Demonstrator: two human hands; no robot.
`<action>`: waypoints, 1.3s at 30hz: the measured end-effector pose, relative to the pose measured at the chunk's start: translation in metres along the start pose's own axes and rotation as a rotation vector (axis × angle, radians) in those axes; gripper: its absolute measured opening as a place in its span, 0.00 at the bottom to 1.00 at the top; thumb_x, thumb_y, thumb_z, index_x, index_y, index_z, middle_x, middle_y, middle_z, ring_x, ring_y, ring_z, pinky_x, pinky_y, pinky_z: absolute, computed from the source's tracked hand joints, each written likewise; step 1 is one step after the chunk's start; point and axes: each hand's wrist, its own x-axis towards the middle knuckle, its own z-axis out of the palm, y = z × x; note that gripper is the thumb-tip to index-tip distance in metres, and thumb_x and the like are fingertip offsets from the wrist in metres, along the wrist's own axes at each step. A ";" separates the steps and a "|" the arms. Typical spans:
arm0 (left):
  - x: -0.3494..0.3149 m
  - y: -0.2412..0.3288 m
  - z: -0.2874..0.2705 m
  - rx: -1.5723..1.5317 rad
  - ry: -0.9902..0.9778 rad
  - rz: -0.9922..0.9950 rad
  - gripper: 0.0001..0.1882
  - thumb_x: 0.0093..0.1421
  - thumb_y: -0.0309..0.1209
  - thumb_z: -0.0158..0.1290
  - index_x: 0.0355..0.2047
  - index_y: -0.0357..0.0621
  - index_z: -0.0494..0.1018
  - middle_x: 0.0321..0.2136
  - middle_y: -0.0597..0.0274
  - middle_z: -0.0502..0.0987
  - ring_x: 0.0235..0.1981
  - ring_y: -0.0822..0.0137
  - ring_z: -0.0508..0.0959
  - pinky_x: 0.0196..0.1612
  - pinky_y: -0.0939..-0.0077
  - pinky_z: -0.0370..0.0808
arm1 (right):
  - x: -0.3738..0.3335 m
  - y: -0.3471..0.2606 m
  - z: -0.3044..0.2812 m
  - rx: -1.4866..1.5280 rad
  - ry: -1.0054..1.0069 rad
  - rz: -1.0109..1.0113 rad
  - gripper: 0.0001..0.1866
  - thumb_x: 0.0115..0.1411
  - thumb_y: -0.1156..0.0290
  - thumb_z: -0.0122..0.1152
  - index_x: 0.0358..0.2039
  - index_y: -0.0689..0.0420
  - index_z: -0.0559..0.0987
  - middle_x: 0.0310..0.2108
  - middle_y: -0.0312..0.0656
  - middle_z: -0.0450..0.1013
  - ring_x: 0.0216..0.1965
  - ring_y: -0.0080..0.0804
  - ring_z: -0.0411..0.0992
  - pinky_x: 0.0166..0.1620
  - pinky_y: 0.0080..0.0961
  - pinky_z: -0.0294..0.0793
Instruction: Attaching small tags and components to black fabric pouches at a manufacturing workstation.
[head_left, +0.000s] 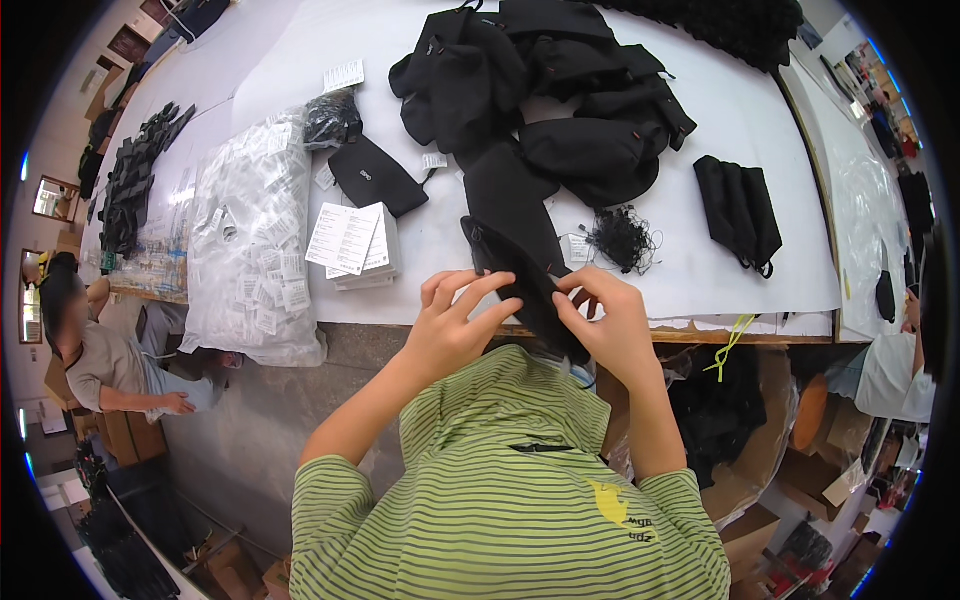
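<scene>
A narrow black fabric pouch [520, 285] is held at a slant over the table's near edge. My left hand [462, 315] grips its left side, the thumb and fingers pressed to the cloth. On the other side, my right hand [608, 318] pinches the edge between thumb and fingers. Just beyond lies another black pouch [505, 190], partly overlapped by the held one. A stack of white printed cards [350, 240] sits left of my left hand. Beyond my right hand is a tangle of thin black cords [625, 240].
Several black pouches [590, 155] are heaped at the table's far middle. At left lies a clear plastic bag [250, 220] of white tags, near a flat black pouch [378, 178]. Black pouches [738, 212] lie at right. Another person [125, 365] sits at far left.
</scene>
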 end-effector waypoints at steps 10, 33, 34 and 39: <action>0.000 -0.006 -0.011 -0.049 -0.128 0.046 0.16 0.40 0.26 0.60 0.33 0.51 0.76 0.43 0.72 0.77 0.44 0.66 0.71 0.49 0.68 0.62 | -0.003 -0.018 -0.005 -0.026 -0.075 -0.088 0.05 0.52 0.76 0.63 0.29 0.61 0.76 0.25 0.38 0.72 0.21 0.26 0.72 0.25 0.19 0.69; -0.020 -0.010 -0.022 -0.314 -0.146 -0.476 0.11 0.41 0.30 0.66 0.28 0.48 0.80 0.27 0.71 0.74 0.33 0.67 0.68 0.42 0.71 0.60 | -0.056 0.062 -0.005 0.826 -0.331 0.399 0.31 0.47 0.69 0.71 0.50 0.56 0.67 0.30 0.30 0.62 0.33 0.17 0.60 0.39 0.16 0.62; -0.023 -0.012 -0.022 -0.288 -0.166 -0.519 0.10 0.42 0.31 0.65 0.28 0.48 0.80 0.27 0.72 0.75 0.33 0.67 0.67 0.43 0.71 0.60 | -0.054 0.055 -0.015 0.733 -0.313 0.425 0.31 0.48 0.70 0.70 0.51 0.55 0.66 0.30 0.31 0.62 0.33 0.17 0.60 0.39 0.16 0.62; -0.031 -0.018 -0.032 -0.313 -0.269 -0.579 0.10 0.42 0.32 0.65 0.27 0.46 0.80 0.26 0.71 0.75 0.34 0.66 0.67 0.44 0.71 0.59 | -0.058 0.081 -0.052 0.452 -0.176 0.501 0.15 0.54 0.78 0.63 0.41 0.60 0.70 0.30 0.38 0.76 0.32 0.20 0.72 0.39 0.17 0.69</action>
